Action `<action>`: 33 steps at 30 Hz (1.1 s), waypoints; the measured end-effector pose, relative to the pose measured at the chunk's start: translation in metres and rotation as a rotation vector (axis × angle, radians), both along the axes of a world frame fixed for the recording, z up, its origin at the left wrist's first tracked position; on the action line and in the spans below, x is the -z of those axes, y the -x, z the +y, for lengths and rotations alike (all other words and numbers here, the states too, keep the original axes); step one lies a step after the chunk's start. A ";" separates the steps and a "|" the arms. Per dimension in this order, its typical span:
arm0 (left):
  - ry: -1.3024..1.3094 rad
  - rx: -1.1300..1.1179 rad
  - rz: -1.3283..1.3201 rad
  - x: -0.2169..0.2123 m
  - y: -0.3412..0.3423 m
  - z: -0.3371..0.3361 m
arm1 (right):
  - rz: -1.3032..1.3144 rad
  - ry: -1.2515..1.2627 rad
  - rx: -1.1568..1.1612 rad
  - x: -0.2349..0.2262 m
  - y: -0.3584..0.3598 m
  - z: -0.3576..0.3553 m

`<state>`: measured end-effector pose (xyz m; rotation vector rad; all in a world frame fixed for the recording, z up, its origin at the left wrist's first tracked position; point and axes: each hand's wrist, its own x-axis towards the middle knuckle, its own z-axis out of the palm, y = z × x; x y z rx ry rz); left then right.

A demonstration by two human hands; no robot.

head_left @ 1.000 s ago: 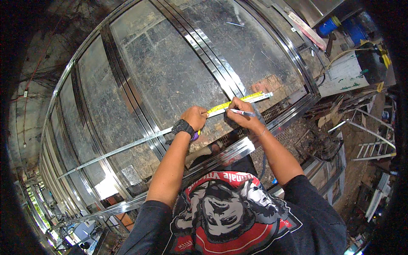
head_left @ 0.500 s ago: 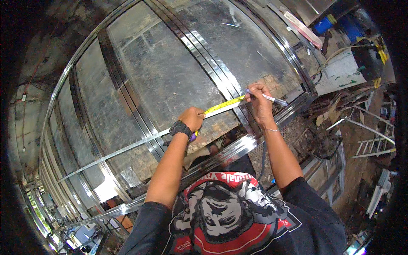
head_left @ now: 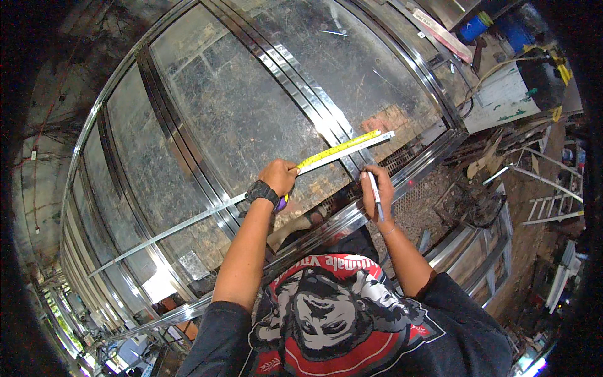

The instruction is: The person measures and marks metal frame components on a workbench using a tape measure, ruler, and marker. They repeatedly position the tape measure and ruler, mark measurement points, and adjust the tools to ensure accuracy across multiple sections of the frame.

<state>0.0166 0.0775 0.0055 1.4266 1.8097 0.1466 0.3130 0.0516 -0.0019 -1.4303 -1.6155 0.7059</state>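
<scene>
My left hand [head_left: 279, 177] is closed on a tape measure, pressing its yellow blade [head_left: 339, 149] along a thin, light metal strip [head_left: 164, 234]. Part of the purple and yellow tape case [head_left: 282, 202] shows below the wrist; the rest is hidden. Blade and strip slant up to the right, and the blade's end lies just short of the strip's end. A white marker pen [head_left: 375, 187] is pinched in my right hand [head_left: 385, 188], below the blade and near the frame's close rail. Under the strip runs a shiny metal frame [head_left: 304, 94] with several crossbars.
Dark, scuffed sheet panels [head_left: 239, 94] lie between the crossbars. The frame's shiny near rail [head_left: 342, 226] passes in front of me. At the upper right are blue containers [head_left: 474, 28] and a pale board [head_left: 502, 100]. A white ladder-like rack [head_left: 553, 207] lies at the right.
My right hand has left the blade's far end and come down toward me. The marker has swung from pointing right to nearly upright. The ends of blade and strip are now uncovered.
</scene>
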 end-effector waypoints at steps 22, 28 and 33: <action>-0.043 0.031 -0.041 0.003 0.003 0.000 | -0.034 -0.060 0.027 0.007 0.004 -0.001; -0.033 0.034 -0.032 0.007 0.005 0.000 | -0.012 -0.017 0.045 0.003 0.005 -0.001; -0.022 0.046 -0.045 0.003 0.005 0.002 | -0.015 -0.015 0.049 0.006 0.005 -0.001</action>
